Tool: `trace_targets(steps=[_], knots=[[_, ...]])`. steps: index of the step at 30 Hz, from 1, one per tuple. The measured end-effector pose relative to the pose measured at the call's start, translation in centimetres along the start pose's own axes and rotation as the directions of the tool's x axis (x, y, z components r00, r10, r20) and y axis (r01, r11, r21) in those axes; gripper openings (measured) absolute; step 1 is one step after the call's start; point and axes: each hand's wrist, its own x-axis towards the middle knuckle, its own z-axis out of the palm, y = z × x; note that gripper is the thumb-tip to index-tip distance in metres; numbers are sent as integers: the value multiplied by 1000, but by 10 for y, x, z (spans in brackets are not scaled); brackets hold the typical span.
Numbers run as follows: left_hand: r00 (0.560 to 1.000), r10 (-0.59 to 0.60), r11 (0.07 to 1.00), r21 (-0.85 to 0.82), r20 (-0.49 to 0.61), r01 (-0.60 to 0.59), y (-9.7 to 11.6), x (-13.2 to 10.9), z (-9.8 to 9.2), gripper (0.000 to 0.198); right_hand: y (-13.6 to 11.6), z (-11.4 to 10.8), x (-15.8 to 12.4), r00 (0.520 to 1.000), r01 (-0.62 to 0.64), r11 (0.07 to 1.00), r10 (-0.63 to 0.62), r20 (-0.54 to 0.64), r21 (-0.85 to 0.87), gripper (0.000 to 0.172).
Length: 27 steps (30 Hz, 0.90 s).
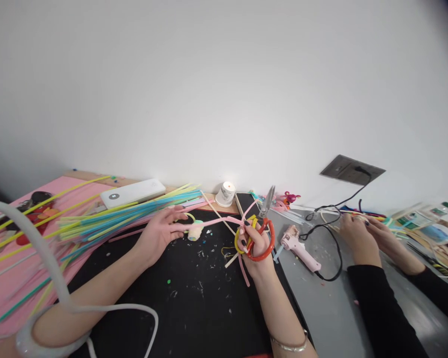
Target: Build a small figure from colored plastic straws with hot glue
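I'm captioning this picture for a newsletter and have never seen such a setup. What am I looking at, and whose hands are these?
No robot here: these are a person's own bare hands, seen by a camera worn on their head, looking forward and down. That is the only view. The left hand holds a pink strip that runs toward the right hand, which holds scissors with red and yellow handles. Below is a black mat dotted with scraps. Coloured strips lie to the left, a white cup stands by the wall, and what looks like a pink glue gun lies to the right. The black-sleeved hands farther right belong to someone else.
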Motion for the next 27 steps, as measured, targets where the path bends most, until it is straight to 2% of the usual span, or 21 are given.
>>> trace_targets(steps=[1, 3, 5, 7, 11, 16, 19, 22, 24, 27], knots=[[996, -54, 998, 44, 74, 51, -1, 0, 1, 23, 0, 0, -1, 999, -24, 1000, 24, 22, -20, 22], [959, -190, 973, 172, 209, 155, -4, -3, 4, 29, 2, 0, -2, 998, -42, 996, 45, 41, -73, 22], [923, -253, 927, 347, 289, 145, -8, -8, 9, 34, 6, -1, -3, 998, -40, 991, 45, 42, -125, 23], [910, -250, 864, 500, 331, 56, -12, -14, 15, 28, 9, -2, -4, 998, -37, 986, 44, 41, -164, 23], [908, -251, 801, 598, 335, 0, -18, -20, 19, 22, 10, 1, -7, 997, -41, 973, 55, 55, -229, 26], [920, -227, 833, 553, 319, 13, -20, -16, 16, 26, 8, 5, -8, 998, -2, 949, 20, 54, -316, 29], [946, -161, 854, 520, 281, -9, -20, -13, 13, 29, 7, 2, -6, 1000, 2, 947, 2, 12, -322, 33], [972, -42, 859, 504, 233, -84, -18, -10, 11, 30, 7, -3, -4, 999, -48, 930, 54, 6, -365, 37], [980, 30, 856, 501, 195, -126, -16, -10, 11, 31, 6, -4, -4, 995, -50, 886, 83, 53, -462, 37], [985, 80, 855, 498, 154, -147, -13, -11, 12, 32, 4, -3, -7, 986, 82, 757, 34, 164, -648, 32]])
